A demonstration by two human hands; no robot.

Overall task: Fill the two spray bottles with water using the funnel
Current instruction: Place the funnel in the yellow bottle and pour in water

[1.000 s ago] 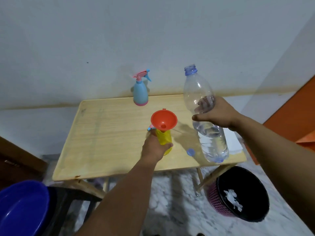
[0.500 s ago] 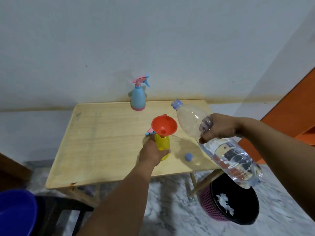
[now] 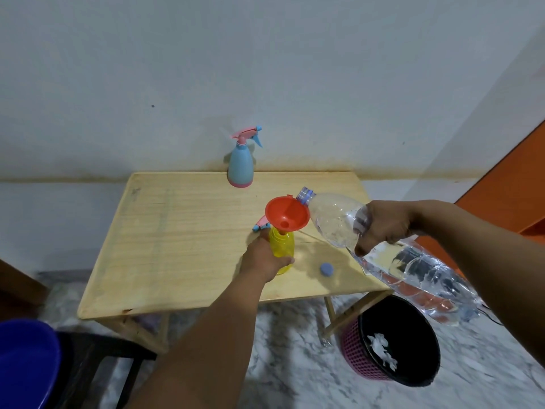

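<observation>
A yellow spray bottle [image 3: 282, 245] stands on the wooden table [image 3: 182, 231] with an orange funnel [image 3: 286, 214] in its neck. My left hand [image 3: 262, 261] grips the yellow bottle from the near side. My right hand [image 3: 383, 225] holds a large clear water bottle [image 3: 336, 219], tilted with its open mouth at the funnel's right rim. Its water sits in the lower end, out past the table edge. A blue spray bottle [image 3: 241, 165] with a pink trigger head stands at the table's far edge. A pink and blue spray head [image 3: 261, 223] lies behind the yellow bottle.
A blue bottle cap [image 3: 326, 269] lies on the table right of the yellow bottle. A pink basket with a black liner [image 3: 392, 338] stands on the marble floor under the table's right corner. A blue basin [image 3: 26, 364] sits at the lower left. The wall is close behind the table.
The water bottle has gone from upright to tilted, and its mouth has moved left up to the funnel's rim. My left hand has kept its hold on the yellow bottle.
</observation>
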